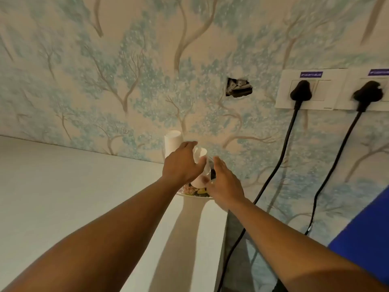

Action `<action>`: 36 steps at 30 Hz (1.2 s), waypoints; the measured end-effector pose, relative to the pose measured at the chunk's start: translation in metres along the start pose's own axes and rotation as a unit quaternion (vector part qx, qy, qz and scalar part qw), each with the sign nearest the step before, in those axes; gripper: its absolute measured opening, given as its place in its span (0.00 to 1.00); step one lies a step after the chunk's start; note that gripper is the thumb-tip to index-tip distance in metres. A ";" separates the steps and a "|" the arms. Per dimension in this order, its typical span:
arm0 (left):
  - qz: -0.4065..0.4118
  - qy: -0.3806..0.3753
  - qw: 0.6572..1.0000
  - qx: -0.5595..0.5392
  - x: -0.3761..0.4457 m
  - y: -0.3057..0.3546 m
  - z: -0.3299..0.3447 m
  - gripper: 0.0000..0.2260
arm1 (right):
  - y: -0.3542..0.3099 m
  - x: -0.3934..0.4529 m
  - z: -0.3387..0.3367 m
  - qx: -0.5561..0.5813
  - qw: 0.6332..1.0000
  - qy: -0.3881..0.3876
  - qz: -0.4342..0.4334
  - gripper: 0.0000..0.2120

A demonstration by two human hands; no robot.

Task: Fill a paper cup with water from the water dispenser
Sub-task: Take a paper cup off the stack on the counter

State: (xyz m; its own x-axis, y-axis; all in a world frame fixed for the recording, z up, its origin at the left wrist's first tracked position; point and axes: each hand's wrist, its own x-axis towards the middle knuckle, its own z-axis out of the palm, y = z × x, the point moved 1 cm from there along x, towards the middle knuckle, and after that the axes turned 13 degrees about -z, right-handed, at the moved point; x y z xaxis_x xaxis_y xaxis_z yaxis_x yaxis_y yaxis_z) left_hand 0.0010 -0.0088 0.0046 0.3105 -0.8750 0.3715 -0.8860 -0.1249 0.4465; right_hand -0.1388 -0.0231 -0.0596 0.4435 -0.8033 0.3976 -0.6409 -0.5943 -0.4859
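I look down along two bare forearms that reach away from me over a pale white counter (63,186), which fills the near left and runs to the far wall. That wall carries wallpaper (105,70) printed with pale blue-green trees on cream.

Near the far edge of the counter, against the wall, a stack of white paper cups (171,140) stands upside down. Just right of it my left hand (181,165) is curled with its fingers around the side of a second paper cup (200,153), which is tilted. The lower part of that stack shows between my hands, above a plate (196,194) holding small colourful items that I cannot make out.

My right hand (225,184) sits just right of the cup, fingers loosely spread; I cannot tell whether it touches the cup. The two hands are close together, with the cup between them.

Further right, a ragged hole (239,87) breaks the wallpaper. Beyond it, two white socket plates (311,89) each hold a black plug (301,90), and two black cables (280,161) hang down the wall. A blue surface (364,228) fills the near right corner.
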 end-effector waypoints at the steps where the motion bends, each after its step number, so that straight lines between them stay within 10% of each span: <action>1: -0.002 0.004 1.000 0.001 0.002 0.000 0.001 0.27 | 0.000 0.002 0.002 0.004 1.000 0.007 0.004 0.40; 36: 0.027 0.155 0.986 -0.050 0.017 0.020 -0.026 0.29 | -0.003 0.019 0.022 0.124 0.987 0.053 0.083 0.46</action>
State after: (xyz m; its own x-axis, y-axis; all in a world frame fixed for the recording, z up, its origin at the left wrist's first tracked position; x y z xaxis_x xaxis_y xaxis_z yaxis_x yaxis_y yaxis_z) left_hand -0.0024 -0.0135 0.0410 0.3677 -0.6914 0.6219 -0.8706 -0.0207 0.4916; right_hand -0.1146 -0.0379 -0.0678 0.2677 -0.8900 0.3691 -0.5198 -0.4559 -0.7225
